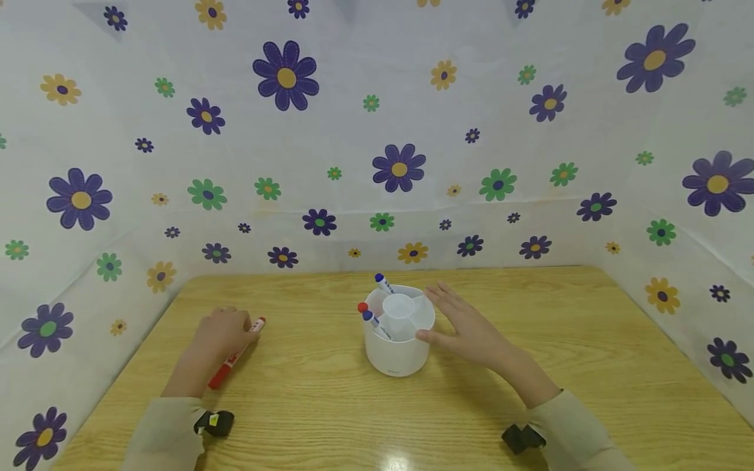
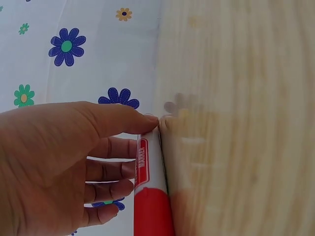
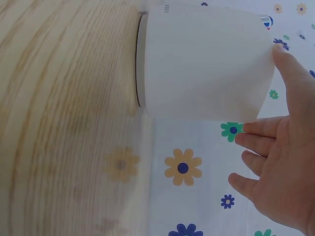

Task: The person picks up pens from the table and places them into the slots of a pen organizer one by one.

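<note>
At the left of the head view, my left hand [image 1: 219,337] pinches a red-and-white marker [image 1: 221,375] that lies on the table. In the left wrist view the thumb presses on the white barrel of the marker [image 2: 156,169], with the other fingers on its far side. A round white pen holder [image 1: 397,358] with compartments stands at the middle. My right hand [image 1: 480,337] is at its right side, thumb and fingertips spread at the rim. In the right wrist view the thumb meets the upper edge of the pen holder [image 3: 206,64]. Its palm holds nothing.
Two blue-capped markers lean in the pen holder, one at the back [image 1: 384,284] and one at the front [image 1: 377,325]. A red-tipped marker [image 1: 362,307] shows beside them. The wooden table [image 1: 306,418] ends at a flower-printed cloth [image 1: 347,131] behind and at both sides.
</note>
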A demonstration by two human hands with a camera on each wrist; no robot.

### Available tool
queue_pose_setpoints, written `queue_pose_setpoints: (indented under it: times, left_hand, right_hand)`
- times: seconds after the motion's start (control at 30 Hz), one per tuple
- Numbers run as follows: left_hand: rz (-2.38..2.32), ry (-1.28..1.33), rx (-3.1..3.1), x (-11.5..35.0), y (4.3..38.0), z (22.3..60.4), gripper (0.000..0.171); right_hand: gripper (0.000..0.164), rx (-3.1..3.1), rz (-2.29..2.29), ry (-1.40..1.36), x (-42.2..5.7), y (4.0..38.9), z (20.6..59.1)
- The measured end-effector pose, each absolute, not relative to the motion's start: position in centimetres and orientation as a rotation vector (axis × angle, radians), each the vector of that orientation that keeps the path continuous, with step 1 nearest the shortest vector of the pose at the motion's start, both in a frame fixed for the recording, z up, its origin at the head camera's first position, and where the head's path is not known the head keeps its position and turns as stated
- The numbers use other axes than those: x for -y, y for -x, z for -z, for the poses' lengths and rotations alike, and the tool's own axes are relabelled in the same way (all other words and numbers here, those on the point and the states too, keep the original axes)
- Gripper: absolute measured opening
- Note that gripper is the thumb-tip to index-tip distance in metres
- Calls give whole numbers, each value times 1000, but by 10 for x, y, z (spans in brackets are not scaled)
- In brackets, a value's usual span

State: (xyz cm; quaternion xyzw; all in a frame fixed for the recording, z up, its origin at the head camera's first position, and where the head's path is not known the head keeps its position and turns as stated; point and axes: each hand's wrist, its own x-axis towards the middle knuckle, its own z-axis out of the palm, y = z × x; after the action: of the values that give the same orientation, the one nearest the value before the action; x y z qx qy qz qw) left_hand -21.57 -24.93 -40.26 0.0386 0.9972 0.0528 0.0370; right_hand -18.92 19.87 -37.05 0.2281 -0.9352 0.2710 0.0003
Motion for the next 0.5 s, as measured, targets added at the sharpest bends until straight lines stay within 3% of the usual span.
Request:
queue_pose_setpoints:
  times: [0.23,0.5]
  left_hand:
    - [-158,-161,-3080,245,217,401,22]
    - [-108,-215,-3108,234,221,400,26]
  right_hand:
    - [85,2933,-835,-716,-199,189,371]
    - [85,2924,-840,-725,-199,190,372]
